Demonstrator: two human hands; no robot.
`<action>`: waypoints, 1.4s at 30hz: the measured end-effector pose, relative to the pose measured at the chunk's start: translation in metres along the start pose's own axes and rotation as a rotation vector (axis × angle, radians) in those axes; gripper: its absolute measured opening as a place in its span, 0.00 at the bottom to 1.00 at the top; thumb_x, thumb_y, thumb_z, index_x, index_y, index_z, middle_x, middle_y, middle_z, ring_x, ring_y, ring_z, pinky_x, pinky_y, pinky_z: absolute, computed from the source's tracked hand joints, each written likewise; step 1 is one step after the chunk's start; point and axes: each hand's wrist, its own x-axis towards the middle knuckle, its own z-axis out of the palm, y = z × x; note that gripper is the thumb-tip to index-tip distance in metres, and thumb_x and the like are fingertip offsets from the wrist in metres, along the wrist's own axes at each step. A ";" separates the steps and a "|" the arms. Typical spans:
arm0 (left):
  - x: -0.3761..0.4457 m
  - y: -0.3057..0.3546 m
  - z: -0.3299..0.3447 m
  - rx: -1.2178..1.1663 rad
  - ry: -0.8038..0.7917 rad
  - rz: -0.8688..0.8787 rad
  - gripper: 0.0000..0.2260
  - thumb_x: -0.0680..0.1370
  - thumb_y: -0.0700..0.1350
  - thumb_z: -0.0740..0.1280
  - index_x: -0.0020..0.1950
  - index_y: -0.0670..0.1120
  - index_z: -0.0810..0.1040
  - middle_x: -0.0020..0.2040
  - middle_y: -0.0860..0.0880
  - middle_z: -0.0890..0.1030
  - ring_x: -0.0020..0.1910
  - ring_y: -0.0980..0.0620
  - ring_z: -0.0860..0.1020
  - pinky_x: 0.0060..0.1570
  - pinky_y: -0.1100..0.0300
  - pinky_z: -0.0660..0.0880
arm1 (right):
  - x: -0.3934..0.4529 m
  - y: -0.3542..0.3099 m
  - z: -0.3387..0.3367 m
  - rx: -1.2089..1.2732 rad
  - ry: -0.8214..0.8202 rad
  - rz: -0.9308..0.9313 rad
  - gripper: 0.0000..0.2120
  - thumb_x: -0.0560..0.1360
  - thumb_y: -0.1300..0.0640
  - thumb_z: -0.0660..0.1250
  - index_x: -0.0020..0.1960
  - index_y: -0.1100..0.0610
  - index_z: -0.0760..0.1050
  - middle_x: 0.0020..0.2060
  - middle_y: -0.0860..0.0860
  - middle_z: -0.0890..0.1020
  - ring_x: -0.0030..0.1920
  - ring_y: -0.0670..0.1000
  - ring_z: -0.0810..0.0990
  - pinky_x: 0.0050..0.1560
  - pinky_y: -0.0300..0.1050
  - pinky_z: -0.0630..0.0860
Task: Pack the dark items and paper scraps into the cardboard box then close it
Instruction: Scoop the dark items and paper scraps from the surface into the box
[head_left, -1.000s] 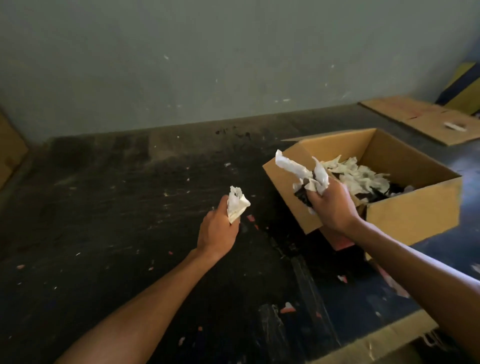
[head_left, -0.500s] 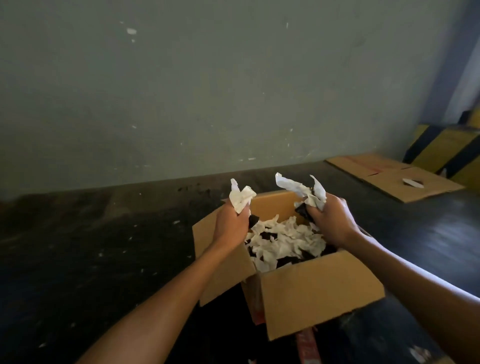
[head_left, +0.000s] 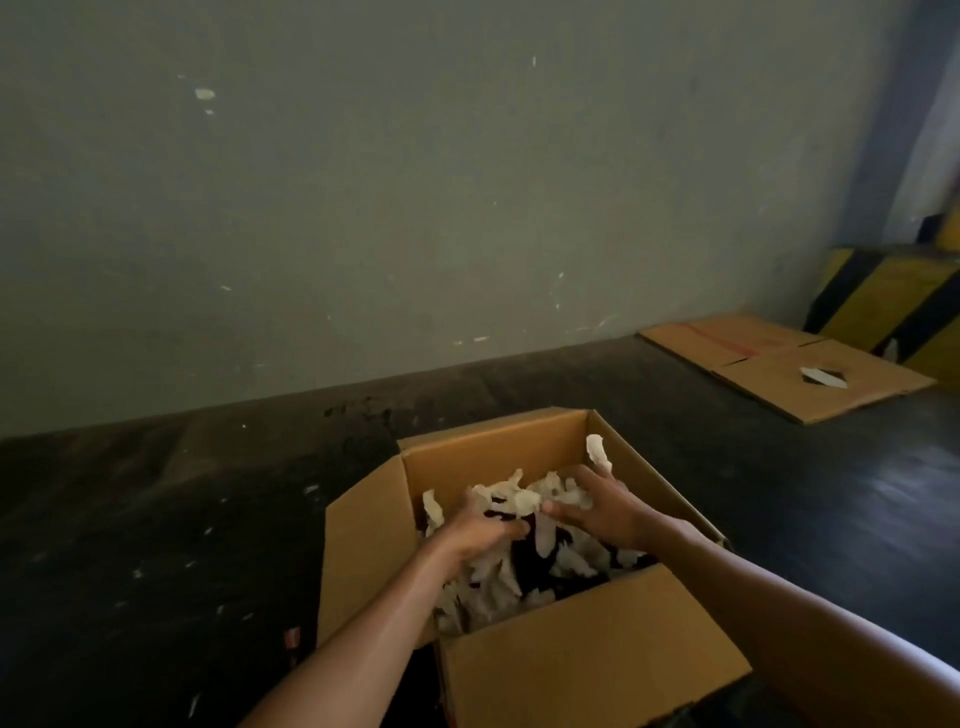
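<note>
Dark floor (head_left: 156, 519); both hands' grip, L (head_left: 480, 532) & R (head_left: 602, 512), loosely clutching paper scraps (head_left: 519, 499) inside box (head_left: 587, 670).

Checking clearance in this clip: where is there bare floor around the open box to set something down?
Left of the cardboard box, dark floor is bare up to the wall, only specks. More lies between the box and the flattened cardboard. Inside is crowded: paper scraps, left hand, right hand.

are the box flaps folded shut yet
No, the cardboard box is open, its flaps standing out, with both hands inside among the paper scraps.
</note>
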 end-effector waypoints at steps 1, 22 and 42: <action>0.006 0.003 -0.003 0.005 -0.032 0.012 0.42 0.72 0.54 0.75 0.78 0.46 0.55 0.73 0.45 0.68 0.69 0.45 0.69 0.65 0.57 0.66 | 0.005 0.002 -0.004 0.034 -0.005 -0.020 0.33 0.74 0.33 0.63 0.73 0.48 0.64 0.72 0.51 0.66 0.70 0.55 0.68 0.67 0.55 0.70; 0.058 -0.009 0.045 0.786 -0.387 -0.240 0.49 0.74 0.68 0.64 0.76 0.52 0.31 0.75 0.48 0.28 0.78 0.42 0.40 0.75 0.44 0.49 | 0.120 0.060 0.067 -0.482 -0.446 -0.153 0.28 0.81 0.38 0.46 0.79 0.40 0.40 0.79 0.50 0.36 0.77 0.62 0.35 0.71 0.72 0.40; 0.060 -0.013 0.044 0.717 -0.227 -0.305 0.62 0.59 0.79 0.64 0.76 0.56 0.28 0.78 0.52 0.32 0.77 0.41 0.36 0.74 0.37 0.47 | 0.158 0.048 0.029 -0.434 -0.508 -0.321 0.25 0.80 0.49 0.57 0.76 0.44 0.61 0.77 0.54 0.60 0.75 0.61 0.59 0.73 0.60 0.58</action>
